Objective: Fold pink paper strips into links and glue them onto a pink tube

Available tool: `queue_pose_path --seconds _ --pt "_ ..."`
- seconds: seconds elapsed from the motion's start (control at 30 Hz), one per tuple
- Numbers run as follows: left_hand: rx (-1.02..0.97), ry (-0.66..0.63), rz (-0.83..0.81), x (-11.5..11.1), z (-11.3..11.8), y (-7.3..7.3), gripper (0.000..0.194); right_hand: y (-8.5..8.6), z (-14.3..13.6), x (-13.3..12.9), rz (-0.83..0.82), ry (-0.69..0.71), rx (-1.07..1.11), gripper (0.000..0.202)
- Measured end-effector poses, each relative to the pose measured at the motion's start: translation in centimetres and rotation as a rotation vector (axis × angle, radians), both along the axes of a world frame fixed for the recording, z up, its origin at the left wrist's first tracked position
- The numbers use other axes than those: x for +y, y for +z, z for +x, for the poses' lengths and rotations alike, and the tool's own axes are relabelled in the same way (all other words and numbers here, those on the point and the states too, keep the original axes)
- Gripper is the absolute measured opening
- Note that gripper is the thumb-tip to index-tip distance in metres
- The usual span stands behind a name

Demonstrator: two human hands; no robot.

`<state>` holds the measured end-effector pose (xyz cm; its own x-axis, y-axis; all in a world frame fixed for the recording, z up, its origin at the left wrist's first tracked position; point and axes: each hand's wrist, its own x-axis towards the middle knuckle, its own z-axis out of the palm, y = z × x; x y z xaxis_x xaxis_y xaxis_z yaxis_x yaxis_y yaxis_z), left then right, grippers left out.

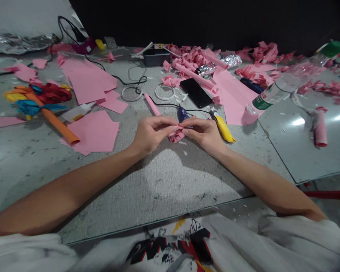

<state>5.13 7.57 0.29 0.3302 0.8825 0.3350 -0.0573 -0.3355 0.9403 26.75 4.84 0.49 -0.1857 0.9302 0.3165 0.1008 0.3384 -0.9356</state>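
Between my two hands is a small crumpled pink paper flower [176, 136], partly covered by the fingers. My left hand [153, 132] pinches it from the left with thumb and forefinger. From the right, my right hand [203, 132] pinches the same paper, and the fingertips of both hands nearly meet. Just beyond them lies a rolled pink paper tube [151, 104], its near end close to the left fingers. A blue glue gun [183, 113] rests behind the fingertips, and a yellow-handled cutter [225, 129] lies beside my right hand.
Pink paper sheets [87, 132] lie at left, near an orange tube [59, 126] with coloured paper flowers. Behind my hands are a black phone [196, 92] and white tape rings [164, 92]. A plastic bottle [272, 94] lies at right; pink flowers [191, 56] pile up behind.
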Motion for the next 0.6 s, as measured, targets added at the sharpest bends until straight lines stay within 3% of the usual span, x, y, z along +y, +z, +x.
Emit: queue_pose_path --seconds 0.2,0.43,0.6 --pt "-0.040 -0.029 -0.010 0.0 0.2 -0.1 0.008 -0.1 -0.4 -0.3 0.031 0.020 0.034 0.010" --pt "-0.039 -0.073 -0.071 -0.2 0.3 0.0 0.011 0.1 -0.5 -1.3 0.299 -0.121 -0.283 0.006" --pt "-0.027 -0.084 -0.065 0.5 0.0 -0.3 0.009 0.4 -0.6 -1.6 0.304 -0.159 -0.314 0.011"
